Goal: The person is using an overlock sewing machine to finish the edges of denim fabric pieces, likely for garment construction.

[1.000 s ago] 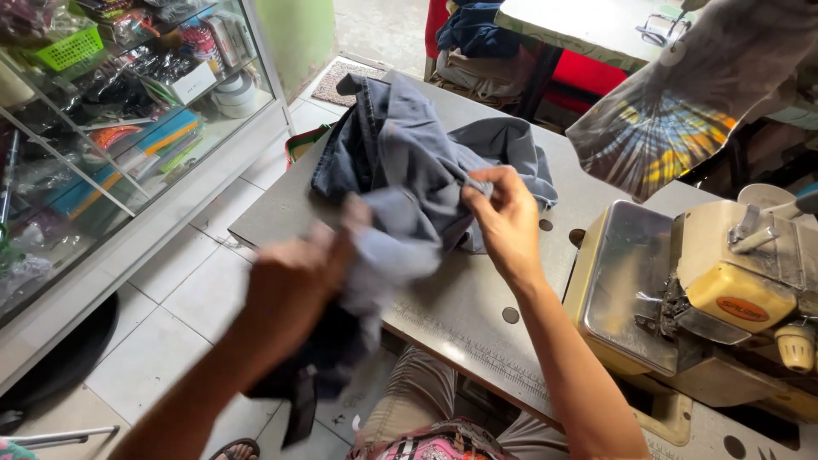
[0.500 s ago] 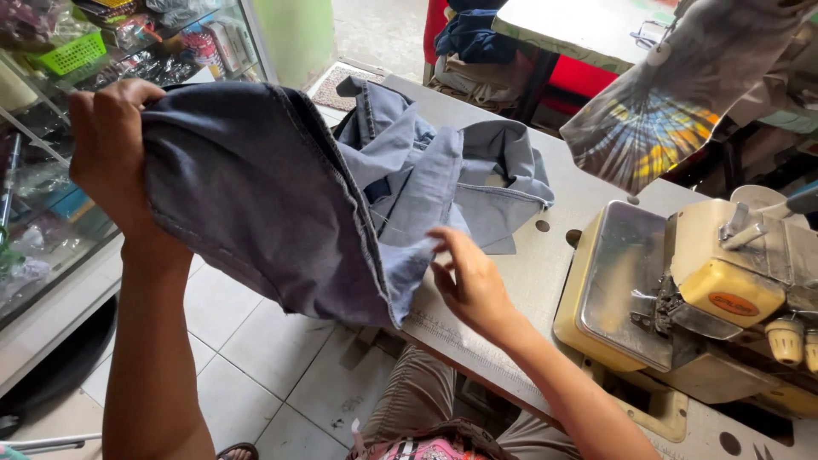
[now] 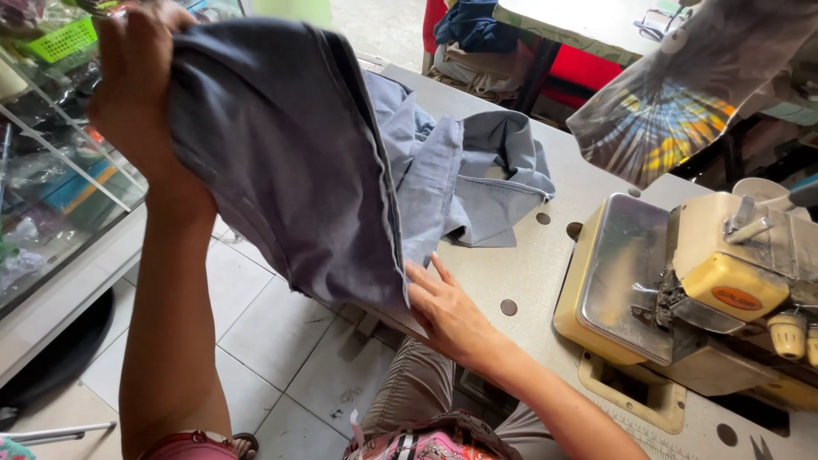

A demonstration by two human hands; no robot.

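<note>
Cloth first: your left hand (image 3: 141,81) is fisted on the blue-grey garment (image 3: 290,162), lifted high beside the glass case (image 3: 51,170), while your right hand (image 3: 447,307), fingers flat and holding nothing, touches its lower seam at the table (image 3: 528,264) edge. Fabric looks thin, soft, limp chambray with stitched edges; I judge the hanging fold could slide floorward if that one-handed hold loosens, or drag the bunched remainder off toward the cream serger (image 3: 707,281).

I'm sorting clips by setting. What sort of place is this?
Probably a small tailoring or sewing workshop. A cream-coloured sewing machine sits on a pale worktable, a grey-blue cloth garment is spread over it, and more folded fabric is piled behind.
</note>
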